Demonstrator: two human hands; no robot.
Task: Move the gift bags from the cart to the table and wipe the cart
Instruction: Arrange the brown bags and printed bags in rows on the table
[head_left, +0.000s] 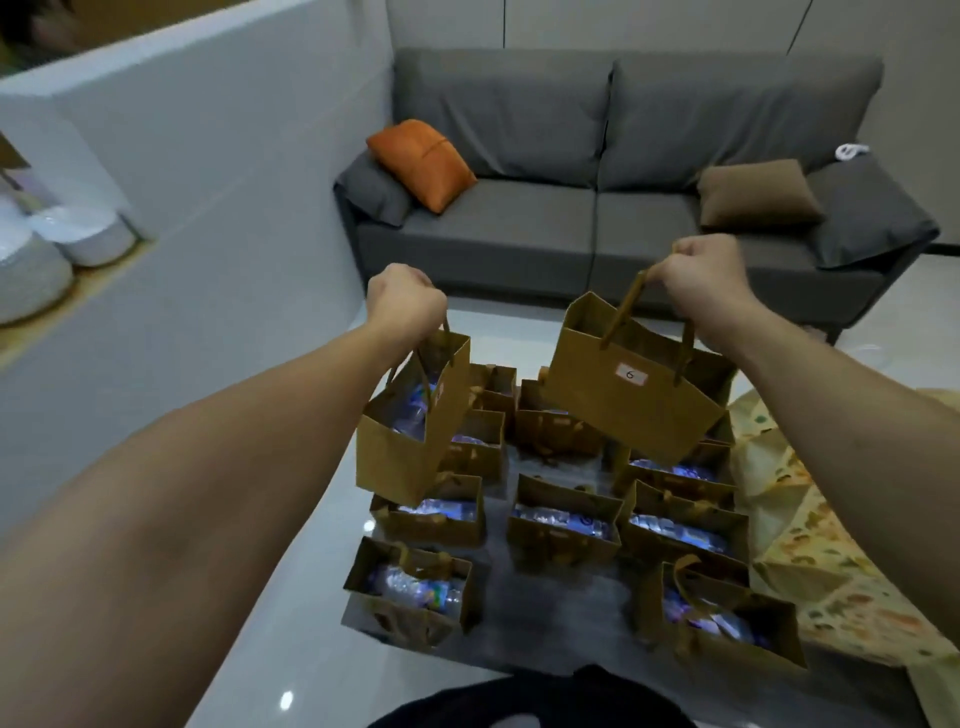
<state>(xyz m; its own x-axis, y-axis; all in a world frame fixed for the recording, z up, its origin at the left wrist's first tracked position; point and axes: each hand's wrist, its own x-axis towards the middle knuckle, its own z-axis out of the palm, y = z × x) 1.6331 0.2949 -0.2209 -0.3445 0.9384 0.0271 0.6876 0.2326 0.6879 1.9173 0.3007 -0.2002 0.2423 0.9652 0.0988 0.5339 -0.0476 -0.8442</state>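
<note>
At centre frame, two brown paper gift bags hang in the air by their handles: the left hand (408, 301) is fisted round the handles of one bag (400, 447), and the right hand (706, 280) is fisted round the handles of a bag labelled "6" (623, 395), which tilts toward eleven o'clock. Below them, from roughly five to eight o'clock, about ten more bags stand in rows on a dark flat surface (566, 603), most showing clear wrapped contents; whether this surface is the cart or the table cannot be told from this view. At three o'clock a patterned cloth (810, 525) lies just beside the surface. At twelve o'clock stands a grey sofa (597, 208) bearing an orange cushion (421, 163) and a brown cushion (756, 195); at nine o'clock, white bowls (67, 239) sit on a ledge. The likely risk: the tilted bag may spill its contents or clip a standing bag's handles as it comes down, toppling neighbours in the tightly packed rows, and thin paper handles could tear under a swinging load.
</note>
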